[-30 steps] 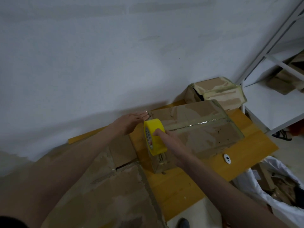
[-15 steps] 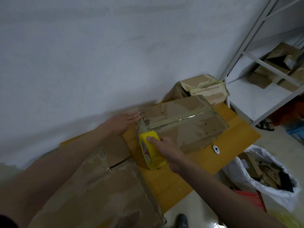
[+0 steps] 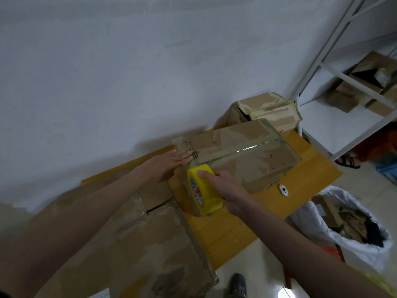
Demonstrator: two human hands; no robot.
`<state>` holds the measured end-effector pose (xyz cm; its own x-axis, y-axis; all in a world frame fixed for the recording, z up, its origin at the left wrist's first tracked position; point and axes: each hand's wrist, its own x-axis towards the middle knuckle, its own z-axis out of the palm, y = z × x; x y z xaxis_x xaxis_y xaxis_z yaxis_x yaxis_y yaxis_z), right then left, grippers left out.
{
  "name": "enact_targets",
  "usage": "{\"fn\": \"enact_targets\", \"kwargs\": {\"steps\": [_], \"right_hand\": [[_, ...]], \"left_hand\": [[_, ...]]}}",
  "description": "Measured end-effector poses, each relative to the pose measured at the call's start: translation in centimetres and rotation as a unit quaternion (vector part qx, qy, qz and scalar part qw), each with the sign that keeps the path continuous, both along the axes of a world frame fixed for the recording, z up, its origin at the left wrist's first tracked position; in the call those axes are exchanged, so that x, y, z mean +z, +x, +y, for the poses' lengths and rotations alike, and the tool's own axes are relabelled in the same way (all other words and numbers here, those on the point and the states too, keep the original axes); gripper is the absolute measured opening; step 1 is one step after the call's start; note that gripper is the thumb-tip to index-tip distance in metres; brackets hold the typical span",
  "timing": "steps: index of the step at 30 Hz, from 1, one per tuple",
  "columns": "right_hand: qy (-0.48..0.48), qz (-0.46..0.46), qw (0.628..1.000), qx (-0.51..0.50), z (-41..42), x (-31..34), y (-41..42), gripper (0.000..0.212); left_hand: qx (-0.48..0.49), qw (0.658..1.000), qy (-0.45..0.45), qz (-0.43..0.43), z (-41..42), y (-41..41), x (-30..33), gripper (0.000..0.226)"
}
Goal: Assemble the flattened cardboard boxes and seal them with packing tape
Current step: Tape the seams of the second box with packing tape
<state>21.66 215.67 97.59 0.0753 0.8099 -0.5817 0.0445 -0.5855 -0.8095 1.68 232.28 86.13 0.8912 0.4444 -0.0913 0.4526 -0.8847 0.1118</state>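
A taped box lies on the yellow worktop, its long top seam covered with glossy tape; the left hand lies flat, fingers straight, pressing the box's left end; the right hand grips a yellow tape roll, thumb over its top, the roll held upright against the box's near left corner and reaching down to the worktop; flattened cardboard lies on the worktop's left part, under the forearms; a second box stands behind the first, by the wall; a small white disc rests on the worktop just beside the box's near edge; a white shelf holding cardboard stands at right; a white bag of scraps sits on the floor below.
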Motion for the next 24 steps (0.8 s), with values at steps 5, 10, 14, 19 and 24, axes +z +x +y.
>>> {"fn": "enact_targets", "kwargs": {"steps": [5,10,14,19,24], "right_hand": [[0.002,-0.003,1.0,-0.03,-0.4,0.7,0.7,0.042],[0.025,-0.059,0.998,0.002,-3.3,0.8,2.5,0.027],[0.03,-0.083,0.996,0.003,-5.2,0.4,3.3,0.033],[0.027,-0.119,0.993,-0.005,-6.5,-0.5,3.1,0.044],[0.02,-0.16,0.987,-0.013,-7.0,-1.0,4.5,0.067]], "left_hand": [[0.035,0.999,-0.019,0.005,-0.6,0.1,0.0,0.094],[0.042,0.995,0.001,0.085,-1.0,0.8,0.2,0.097],[0.029,0.994,0.013,0.106,-2.5,1.1,0.1,0.095],[0.038,0.991,0.012,0.128,-2.9,1.4,0.7,0.094],[0.055,0.989,0.008,0.138,-4.3,1.7,1.2,0.097]]}}
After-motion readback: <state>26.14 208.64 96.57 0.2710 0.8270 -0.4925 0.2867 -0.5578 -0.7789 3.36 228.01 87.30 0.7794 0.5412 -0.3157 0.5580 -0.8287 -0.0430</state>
